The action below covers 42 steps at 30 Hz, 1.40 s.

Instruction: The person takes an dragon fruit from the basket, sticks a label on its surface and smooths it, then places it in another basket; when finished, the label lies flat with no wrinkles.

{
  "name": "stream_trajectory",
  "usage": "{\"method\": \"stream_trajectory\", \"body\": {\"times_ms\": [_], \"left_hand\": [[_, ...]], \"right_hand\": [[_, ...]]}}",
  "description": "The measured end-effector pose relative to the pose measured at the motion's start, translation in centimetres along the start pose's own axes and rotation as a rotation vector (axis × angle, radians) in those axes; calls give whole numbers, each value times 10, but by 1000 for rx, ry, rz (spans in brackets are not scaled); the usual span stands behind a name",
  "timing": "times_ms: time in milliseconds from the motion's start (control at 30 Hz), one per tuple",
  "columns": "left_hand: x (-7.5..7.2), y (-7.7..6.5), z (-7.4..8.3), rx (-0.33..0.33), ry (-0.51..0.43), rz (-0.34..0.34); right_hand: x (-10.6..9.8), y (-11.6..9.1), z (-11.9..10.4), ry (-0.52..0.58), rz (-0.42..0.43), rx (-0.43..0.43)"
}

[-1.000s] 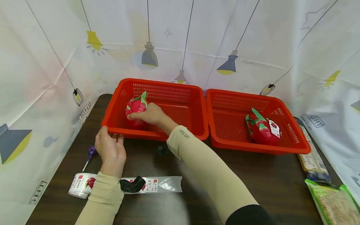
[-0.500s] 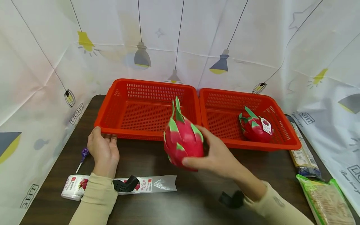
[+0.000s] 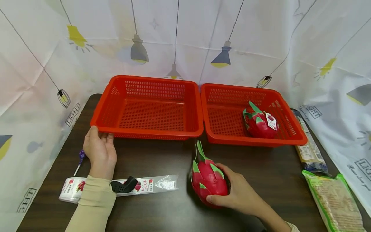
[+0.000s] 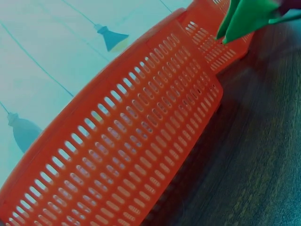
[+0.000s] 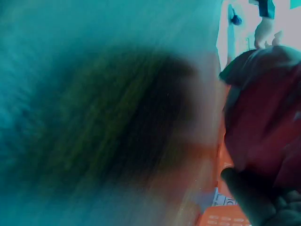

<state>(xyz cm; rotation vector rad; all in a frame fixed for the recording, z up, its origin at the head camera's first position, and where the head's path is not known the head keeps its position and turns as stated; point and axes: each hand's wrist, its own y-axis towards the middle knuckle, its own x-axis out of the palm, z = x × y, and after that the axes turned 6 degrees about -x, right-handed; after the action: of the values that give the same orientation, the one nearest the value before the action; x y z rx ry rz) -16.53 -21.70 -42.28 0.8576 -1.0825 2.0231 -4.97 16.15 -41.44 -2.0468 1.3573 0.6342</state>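
Note:
My right hand [image 3: 236, 191] grips a red dragon fruit [image 3: 209, 180] with green scales, low over the dark table right of a strip of labels [image 3: 150, 185]. In the right wrist view the dragon fruit [image 5: 268, 127] fills the right side, fingers curled against it. My left hand [image 3: 100, 151] holds the front left corner of the left red basket [image 3: 150, 131], thumb at the rim and fingers beneath. Nothing lies in that basket. Another dragon fruit [image 3: 262, 126], bearing a white label [image 3: 271, 121], lies in the right red basket [image 3: 223, 139].
The label roll [image 3: 69, 190] stands at the left, partly behind the left sleeve [image 3: 94, 203]. A purple lollipop [image 3: 81, 155] lies beside the left hand. Two food packets, one tan and blue [image 3: 311, 151] and one green-edged [image 3: 333, 199], lie along the table's right side.
My right hand has lifted the dragon fruit out of the left basket and brought it right and toward me, down near the table. The left hand stays at the basket's corner.

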Motion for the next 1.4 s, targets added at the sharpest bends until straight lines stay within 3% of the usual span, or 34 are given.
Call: {"method": "stream_trajectory", "body": {"times_ms": [133,233,367,500,533,600,667,733,800,833,900,933,1033,1200,1300,1400], "left_hand": [[-3,0,-5,2,6,-34],[-4,0,-5,-3,12,-32],[-4,-2,6,-104,-18,14],[-9,-18,13,-206,48,101],[-12,-26,13,-227,101,91],[-22,-42,10,-258,305,-5],[-33,-59,6,-260,637,-211],[-44,-75,1,-142,1129,-481],[-53,-89,-6,103,1652,-685],[-57,-94,-9,238,1866,-758],[-63,-101,-16,444,2166,-855],[-66,-103,-19,498,2262,-880],[-72,-104,-26,548,2375,-904],[-76,-101,-27,585,2347,-877],[-78,-100,-26,597,2316,-863],[-81,-101,-24,664,2318,-842]], "right_hand": [[3,8,4,1,33,77],[6,12,4,18,31,89],[10,19,5,44,-8,67],[12,21,9,64,-47,34],[13,21,10,67,-52,29],[12,21,12,69,-58,18],[11,22,13,67,-62,8],[10,22,15,66,-67,1],[9,22,16,63,-68,-15],[8,22,17,65,-68,-22],[7,21,18,64,-68,-29],[5,21,18,63,-68,-31],[1,18,19,60,-68,-37],[-6,13,20,70,-40,-88],[-12,10,18,93,47,-171],[-16,7,14,130,160,-271]]}}
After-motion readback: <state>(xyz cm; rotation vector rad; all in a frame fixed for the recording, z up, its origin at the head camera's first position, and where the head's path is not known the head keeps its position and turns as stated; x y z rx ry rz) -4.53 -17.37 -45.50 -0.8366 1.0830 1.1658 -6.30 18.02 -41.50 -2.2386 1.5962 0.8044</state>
